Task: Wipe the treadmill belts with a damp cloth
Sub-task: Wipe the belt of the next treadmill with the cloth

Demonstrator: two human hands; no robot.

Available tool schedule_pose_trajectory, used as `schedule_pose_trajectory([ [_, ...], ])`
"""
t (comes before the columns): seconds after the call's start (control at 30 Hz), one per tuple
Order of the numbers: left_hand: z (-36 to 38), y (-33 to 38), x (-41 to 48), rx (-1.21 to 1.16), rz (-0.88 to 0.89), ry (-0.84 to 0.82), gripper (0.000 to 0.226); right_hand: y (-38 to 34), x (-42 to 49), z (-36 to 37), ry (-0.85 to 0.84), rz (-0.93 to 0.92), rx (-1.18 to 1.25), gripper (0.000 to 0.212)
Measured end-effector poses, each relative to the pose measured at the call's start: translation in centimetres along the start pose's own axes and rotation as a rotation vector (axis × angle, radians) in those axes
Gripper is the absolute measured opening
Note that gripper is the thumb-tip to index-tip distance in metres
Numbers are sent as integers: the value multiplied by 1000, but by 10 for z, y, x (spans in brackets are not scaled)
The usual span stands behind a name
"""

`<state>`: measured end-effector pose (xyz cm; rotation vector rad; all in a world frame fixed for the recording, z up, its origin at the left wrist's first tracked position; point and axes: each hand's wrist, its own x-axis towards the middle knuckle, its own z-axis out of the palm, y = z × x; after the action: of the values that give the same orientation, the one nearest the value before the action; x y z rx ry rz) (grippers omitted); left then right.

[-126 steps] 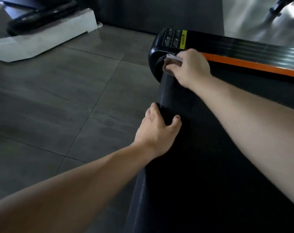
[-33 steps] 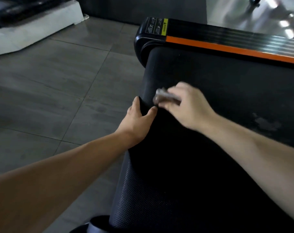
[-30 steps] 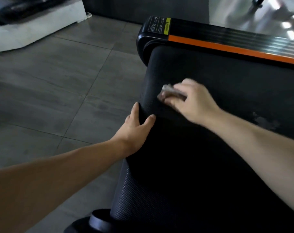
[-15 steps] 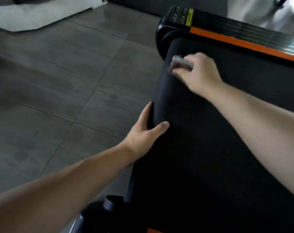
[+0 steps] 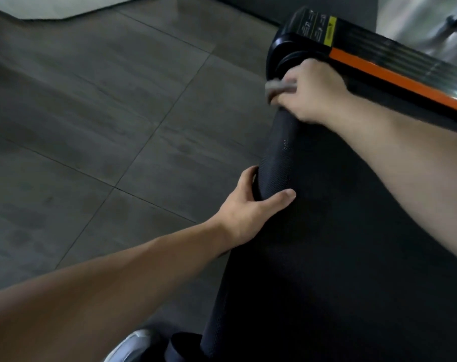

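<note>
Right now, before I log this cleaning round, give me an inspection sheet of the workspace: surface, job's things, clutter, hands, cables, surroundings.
Surface: black textured treadmill belt, dimly lit.
Job's things: grey cloth at the belt's far end, beside the black end cap.
Clutter: white object at the floor's far edge; shoe tip at the bottom edge.
Hands: left hand grips the belt's edge, thumb on top; right hand holds the cloth.
Cables: nothing seen.
Surroundings: grey tiled floor; orange-striped side rail.
</note>
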<state>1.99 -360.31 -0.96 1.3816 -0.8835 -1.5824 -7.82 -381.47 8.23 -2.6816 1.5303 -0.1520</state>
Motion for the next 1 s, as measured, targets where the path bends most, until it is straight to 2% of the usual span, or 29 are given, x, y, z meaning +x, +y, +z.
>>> schedule_pose_trajectory([
  [0.1, 1, 1, 0, 6, 8, 1, 104, -28, -39, -3, -294, -238, 31, 23],
  [0.17, 1, 0, 1, -5, 5, 4, 104, -25, -33, -8, -351, -271, -9, 23],
  [0.27, 0, -3, 1, -14, -10, -13, 96, 0, 20, -10, -182, -36, -24, 29],
  [0.33, -1, -4, 2, -23, -25, -14, 93, 9, 37, -7, -79, 53, 0, 28],
  [0.5, 0, -4, 3, -18, -14, -3, 95, -3, 2, -5, -281, -73, 54, 23],
  [0.57, 0, -3, 3, -14, -10, -10, 97, 6, 19, -9, -199, -2, 5, 23],
  [0.67, 0, -2, 2, -12, -5, -18, 94, 17, 54, -3, 47, 166, -176, 31],
  [0.73, 0, -3, 2, -12, -3, -23, 91, 10, 54, 7, 137, 170, -334, 36],
  [0.8, 0, -3, 1, -19, -6, -28, 89, 5, 40, 14, 99, 74, -343, 38],
  [0.87, 0, -3, 2, -8, -9, -27, 89, 11, 34, 8, 44, 5, -253, 35],
  [1.0, 0, -2, 1, 7, -6, -23, 89, 27, 55, -6, 91, 212, -221, 35],
])
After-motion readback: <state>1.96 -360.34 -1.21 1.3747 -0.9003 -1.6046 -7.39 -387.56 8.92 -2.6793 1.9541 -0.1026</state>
